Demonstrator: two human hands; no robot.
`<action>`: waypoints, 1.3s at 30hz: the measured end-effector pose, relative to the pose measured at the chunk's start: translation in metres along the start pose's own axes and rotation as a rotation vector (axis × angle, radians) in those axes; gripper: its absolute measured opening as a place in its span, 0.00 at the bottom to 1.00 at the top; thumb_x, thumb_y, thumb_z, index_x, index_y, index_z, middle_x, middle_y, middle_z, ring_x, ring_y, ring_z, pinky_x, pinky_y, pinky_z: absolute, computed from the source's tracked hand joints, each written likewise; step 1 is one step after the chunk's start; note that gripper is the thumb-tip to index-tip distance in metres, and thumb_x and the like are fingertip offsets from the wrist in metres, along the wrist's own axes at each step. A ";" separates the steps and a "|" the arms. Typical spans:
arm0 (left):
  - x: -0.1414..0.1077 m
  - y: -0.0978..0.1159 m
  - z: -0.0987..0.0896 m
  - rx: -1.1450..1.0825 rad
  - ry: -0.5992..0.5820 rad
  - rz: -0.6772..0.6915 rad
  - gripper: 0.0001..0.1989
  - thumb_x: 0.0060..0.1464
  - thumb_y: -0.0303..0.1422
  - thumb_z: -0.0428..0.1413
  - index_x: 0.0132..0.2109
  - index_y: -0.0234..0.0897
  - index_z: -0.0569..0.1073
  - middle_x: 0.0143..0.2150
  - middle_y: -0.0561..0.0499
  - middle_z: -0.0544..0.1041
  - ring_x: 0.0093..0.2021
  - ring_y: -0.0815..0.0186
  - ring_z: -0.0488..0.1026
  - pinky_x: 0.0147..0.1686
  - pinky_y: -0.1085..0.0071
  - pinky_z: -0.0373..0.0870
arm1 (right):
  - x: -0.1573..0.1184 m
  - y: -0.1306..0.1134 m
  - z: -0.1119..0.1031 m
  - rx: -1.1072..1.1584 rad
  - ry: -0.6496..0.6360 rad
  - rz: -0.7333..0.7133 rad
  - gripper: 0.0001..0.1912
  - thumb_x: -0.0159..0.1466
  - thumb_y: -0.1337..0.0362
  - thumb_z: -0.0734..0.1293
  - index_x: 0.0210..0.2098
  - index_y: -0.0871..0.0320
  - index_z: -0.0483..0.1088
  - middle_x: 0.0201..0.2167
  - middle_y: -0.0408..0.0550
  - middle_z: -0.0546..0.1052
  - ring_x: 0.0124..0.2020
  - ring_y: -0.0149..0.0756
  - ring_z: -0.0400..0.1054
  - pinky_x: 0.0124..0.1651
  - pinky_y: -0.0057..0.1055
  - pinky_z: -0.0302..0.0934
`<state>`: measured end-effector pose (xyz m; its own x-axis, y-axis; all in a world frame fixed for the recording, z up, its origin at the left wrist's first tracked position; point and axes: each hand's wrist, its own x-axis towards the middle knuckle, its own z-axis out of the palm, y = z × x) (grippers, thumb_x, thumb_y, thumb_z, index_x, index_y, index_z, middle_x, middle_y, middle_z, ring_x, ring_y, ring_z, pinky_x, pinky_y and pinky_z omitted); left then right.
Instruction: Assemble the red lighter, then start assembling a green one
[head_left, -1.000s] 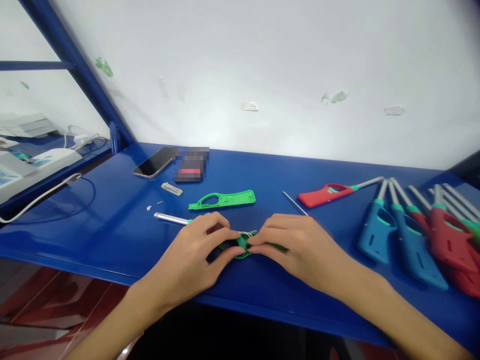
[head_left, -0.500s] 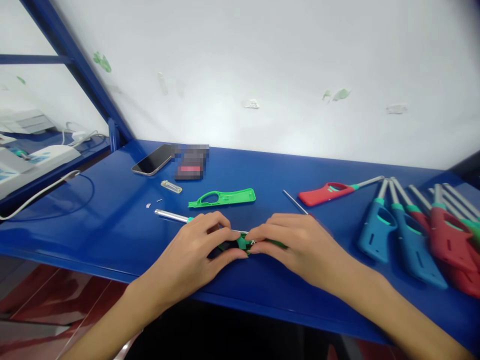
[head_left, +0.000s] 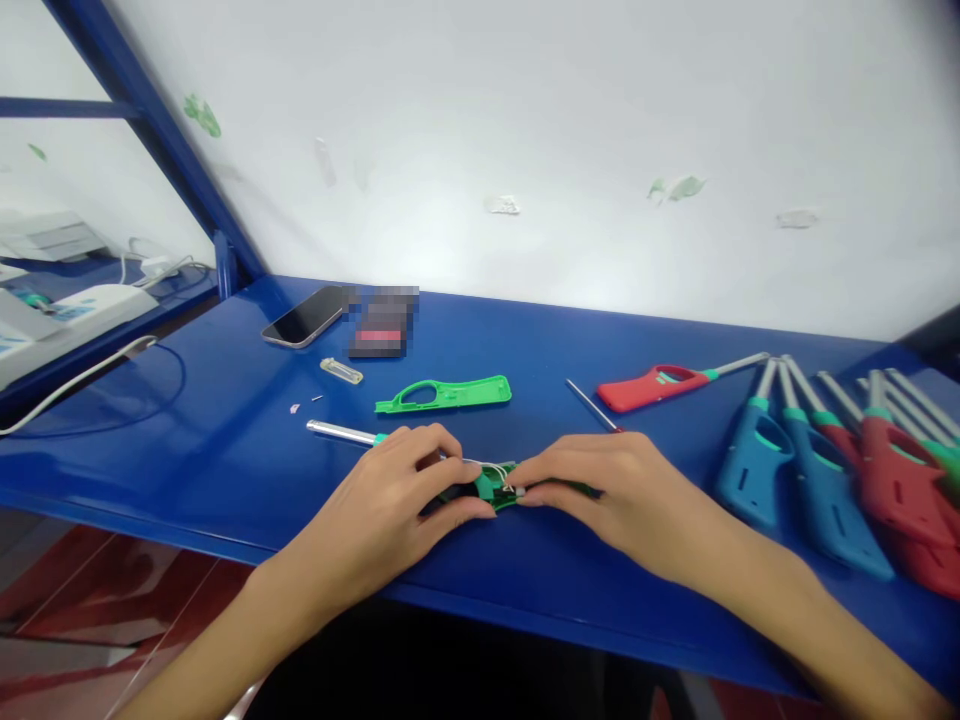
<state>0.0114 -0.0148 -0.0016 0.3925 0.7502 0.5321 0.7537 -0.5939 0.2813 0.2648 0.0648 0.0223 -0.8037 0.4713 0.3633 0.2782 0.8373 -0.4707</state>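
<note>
An opened green lighter (head_left: pixel 489 487), the long-barrelled kind, lies between my hands with its inner parts exposed. Its metal barrel (head_left: pixel 341 432) points left, past my left hand (head_left: pixel 412 490), whose thumb and fingers are closed on the body. My right hand (head_left: pixel 596 480) pinches a small whitish part (head_left: pixel 519 491) at the right of the opening; its fingertips partly cover it. A thin white wire (head_left: pixel 491 466) loops out between the two hands. Behind them lies the detached green half-shell (head_left: pixel 450 394), inner side up.
Several blue and red lighters (head_left: pixel 832 480) crowd the right side, with one red lighter (head_left: pixel 652 388) apart. A screwdriver (head_left: pixel 592 405) lies behind my right hand. A clear fuel tank (head_left: pixel 342 371), a tiny pin (head_left: pixel 317 399), a phone (head_left: pixel 307 317) and a blurred dark box (head_left: pixel 384 320) are at left.
My right hand has shifted slightly right along the green lighter, and more of the white wire and inside now shows. My left hand keeps its hold.
</note>
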 end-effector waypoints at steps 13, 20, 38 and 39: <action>0.000 0.004 0.000 -0.028 -0.018 -0.022 0.04 0.70 0.31 0.58 0.49 0.38 0.77 0.45 0.48 0.76 0.41 0.63 0.74 0.42 0.64 0.74 | -0.004 0.001 -0.002 -0.086 -0.008 -0.067 0.08 0.73 0.65 0.69 0.43 0.55 0.83 0.39 0.41 0.86 0.38 0.33 0.78 0.43 0.30 0.71; 0.002 0.003 0.001 -0.012 -0.003 0.007 0.05 0.70 0.31 0.58 0.49 0.37 0.78 0.44 0.48 0.77 0.41 0.63 0.74 0.42 0.64 0.74 | -0.008 -0.005 0.005 -0.336 -0.009 -0.191 0.12 0.76 0.66 0.65 0.41 0.59 0.80 0.36 0.46 0.82 0.34 0.37 0.73 0.34 0.37 0.65; -0.008 -0.015 -0.028 0.084 -0.015 -0.180 0.14 0.71 0.35 0.56 0.61 0.47 0.74 0.59 0.50 0.74 0.58 0.59 0.71 0.58 0.59 0.70 | -0.012 -0.013 0.012 -0.535 0.110 -0.071 0.13 0.73 0.54 0.68 0.50 0.57 0.71 0.42 0.50 0.75 0.40 0.45 0.68 0.43 0.42 0.63; -0.010 -0.020 -0.030 0.096 -0.033 -0.203 0.13 0.72 0.35 0.55 0.60 0.48 0.75 0.60 0.51 0.74 0.59 0.58 0.71 0.59 0.58 0.69 | -0.010 -0.014 0.013 -0.495 0.103 -0.047 0.17 0.73 0.52 0.68 0.53 0.56 0.70 0.45 0.51 0.75 0.43 0.46 0.69 0.46 0.43 0.64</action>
<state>-0.0236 -0.0188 0.0110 0.2433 0.8618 0.4450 0.8653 -0.4001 0.3019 0.2623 0.0445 0.0147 -0.7724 0.4340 0.4637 0.4788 0.8776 -0.0237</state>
